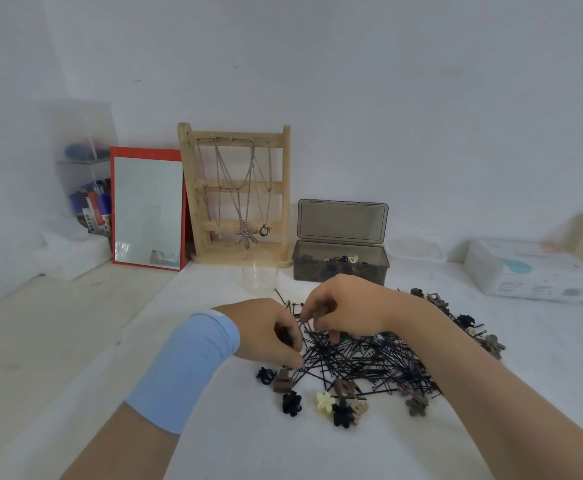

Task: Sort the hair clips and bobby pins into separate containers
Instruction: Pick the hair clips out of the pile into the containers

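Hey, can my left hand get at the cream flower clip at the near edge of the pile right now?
Probably yes. The cream flower clip lies uncovered, just nearer than the left hand, with nothing on top of it. But that hand curls round a dark item, so pinching may be awkward.

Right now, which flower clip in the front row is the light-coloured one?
The cream flower clip, between the left dark flower clip and the right dark flower clip; the brown flower clip lies farther right.
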Tool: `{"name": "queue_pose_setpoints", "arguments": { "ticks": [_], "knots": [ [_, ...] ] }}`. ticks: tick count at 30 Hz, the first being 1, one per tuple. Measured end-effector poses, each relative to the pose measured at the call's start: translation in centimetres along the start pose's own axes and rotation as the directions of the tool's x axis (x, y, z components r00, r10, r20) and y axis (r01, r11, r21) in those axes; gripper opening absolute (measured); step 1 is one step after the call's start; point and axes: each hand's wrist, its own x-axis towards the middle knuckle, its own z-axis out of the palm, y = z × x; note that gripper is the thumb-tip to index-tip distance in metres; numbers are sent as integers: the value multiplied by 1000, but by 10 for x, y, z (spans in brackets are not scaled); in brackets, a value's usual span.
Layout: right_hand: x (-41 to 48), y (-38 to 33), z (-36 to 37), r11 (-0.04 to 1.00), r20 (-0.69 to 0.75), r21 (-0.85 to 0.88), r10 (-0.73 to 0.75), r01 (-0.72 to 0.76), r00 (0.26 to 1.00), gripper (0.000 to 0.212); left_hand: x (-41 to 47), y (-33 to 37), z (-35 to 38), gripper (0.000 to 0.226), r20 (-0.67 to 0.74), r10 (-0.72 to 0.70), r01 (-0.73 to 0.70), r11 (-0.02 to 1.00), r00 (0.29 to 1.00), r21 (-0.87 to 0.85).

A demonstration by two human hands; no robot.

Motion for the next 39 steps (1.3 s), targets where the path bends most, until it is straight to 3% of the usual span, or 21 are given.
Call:
{"name": "queue_pose_setpoints", "arguments": {
  "ticks": [5, 10, 16, 21, 24, 28, 32, 37, 39],
  "knots": [
    [-23, -7, -6, 994, 131, -111, -4, 19, 991, 28, 1, 10, 6, 13, -42, -10, 16, 989, 999, 145],
    [-44, -11, -7, 988, 303, -148, 1, 46, 953, 40, -6, 13, -7, 9, -126, 9, 2, 996, 992, 87],
    [-46, -12, 4, 980, 302, -200, 39, 23, 952, 34, -6, 22, -14, 7, -143, 33, -21, 996, 989, 85],
    [-48, 1, -20, 991, 153, -132, 17, 3, 988, 17, 18, 28, -22, 10, -238, 104, -93, 994, 966, 56],
    [-37, 17, -43, 989, -48, -140, 32, -38, 998, 14, 43, 31, -35, 20, -287, 122, -121, 992, 950, 22],
    [-5, 40, -77, 978, -345, -154, 81, -142, 935, 11, 83, 41, -55, 18, -421, 128, -138, 990, 898, 6],
    [28, 59, -90, 964, -469, -148, 128, -221, 874, 11, 123, 47, -67, 20, -464, 86, -107, 994, 882, -20],
    [46, 72, -83, 942, -415, -210, 157, -262, 896, 50, 145, 44, -68, 87, -361, 30, -53, 997, 932, -52],
    [45, 75, -81, 957, -438, -167, 145, -239, 887, 48, 145, 38, -68, 91, -366, 37, -68, 995, 930, -74]
  ]
}}
